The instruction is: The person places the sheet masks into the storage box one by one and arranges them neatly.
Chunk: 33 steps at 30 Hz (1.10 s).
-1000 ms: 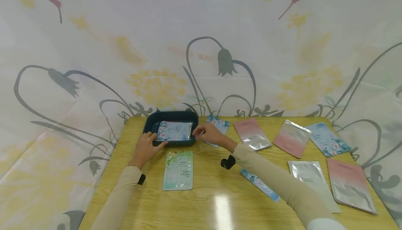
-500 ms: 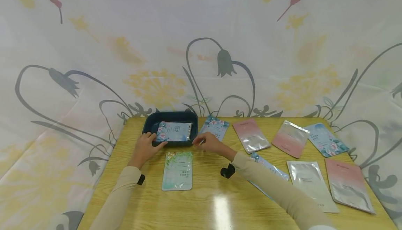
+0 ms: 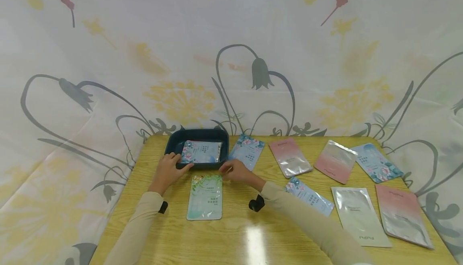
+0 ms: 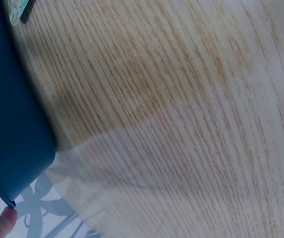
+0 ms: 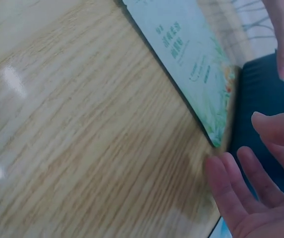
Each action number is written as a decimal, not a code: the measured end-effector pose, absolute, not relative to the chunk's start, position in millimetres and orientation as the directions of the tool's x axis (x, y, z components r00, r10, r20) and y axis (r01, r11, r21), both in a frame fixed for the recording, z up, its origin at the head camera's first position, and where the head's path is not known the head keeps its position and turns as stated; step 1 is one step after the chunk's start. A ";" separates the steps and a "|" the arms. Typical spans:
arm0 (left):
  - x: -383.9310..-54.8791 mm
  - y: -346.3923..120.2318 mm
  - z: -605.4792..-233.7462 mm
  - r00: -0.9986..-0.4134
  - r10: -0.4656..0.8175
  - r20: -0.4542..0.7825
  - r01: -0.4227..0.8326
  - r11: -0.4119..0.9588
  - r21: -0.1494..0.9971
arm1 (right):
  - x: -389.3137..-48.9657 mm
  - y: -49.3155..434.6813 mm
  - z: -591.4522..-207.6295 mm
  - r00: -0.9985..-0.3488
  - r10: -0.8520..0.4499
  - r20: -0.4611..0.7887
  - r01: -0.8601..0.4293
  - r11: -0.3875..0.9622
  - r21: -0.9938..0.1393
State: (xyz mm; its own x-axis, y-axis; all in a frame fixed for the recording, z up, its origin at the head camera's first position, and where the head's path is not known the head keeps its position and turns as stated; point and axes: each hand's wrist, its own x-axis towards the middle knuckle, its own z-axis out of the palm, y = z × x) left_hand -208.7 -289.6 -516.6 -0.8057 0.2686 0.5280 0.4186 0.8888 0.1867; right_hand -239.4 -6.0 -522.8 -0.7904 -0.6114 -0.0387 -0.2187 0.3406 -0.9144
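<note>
A dark blue plastic bin stands at the table's back left, a blue floral sheet mask packet lying flat inside. My left hand pinches the bin's front left rim; its thumb shows at the rim in the left wrist view. Just in front of the bin lies a green sheet mask packet. Over its upper right corner my right hand hovers. In the right wrist view, the right fingers are loosely bent, holding nothing; whether they touch the packet I cannot tell.
Right of the bin lies a blue floral packet; another blue one is near my right sleeve. Pink packets, a silvery white packet and a further blue packet spread across the right side. A patterned curtain hangs behind.
My right hand has moved from the bin's right edge toward me, down to the green packet's upper corner. My left hand stays on the bin.
</note>
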 end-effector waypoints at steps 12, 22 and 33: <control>-208.7 -288.5 -519.7 -0.834 0.249 0.493 0.388 0.899 0.203 | -230.9 -22.5 -538.1 -0.832 -0.555 0.020 -0.274 0.379 -0.884; -209.6 -290.4 -518.2 -0.837 0.259 0.482 0.390 0.900 0.195 | -227.4 -33.9 -547.7 -0.852 -0.519 0.066 -0.328 0.431 -0.841; -210.2 -290.3 -519.3 -0.847 0.244 0.473 0.374 0.905 0.203 | -225.4 -39.6 -548.9 -0.837 -0.537 0.102 -0.418 0.509 -0.752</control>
State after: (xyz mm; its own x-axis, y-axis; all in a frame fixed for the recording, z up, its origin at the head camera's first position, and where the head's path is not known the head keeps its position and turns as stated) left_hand -210.2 -290.3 -519.3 -0.8467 0.2444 0.4727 0.3743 0.9049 0.2026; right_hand -225.4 -39.6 -548.9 -0.8373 -0.5372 0.1021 -0.4183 0.5089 -0.7524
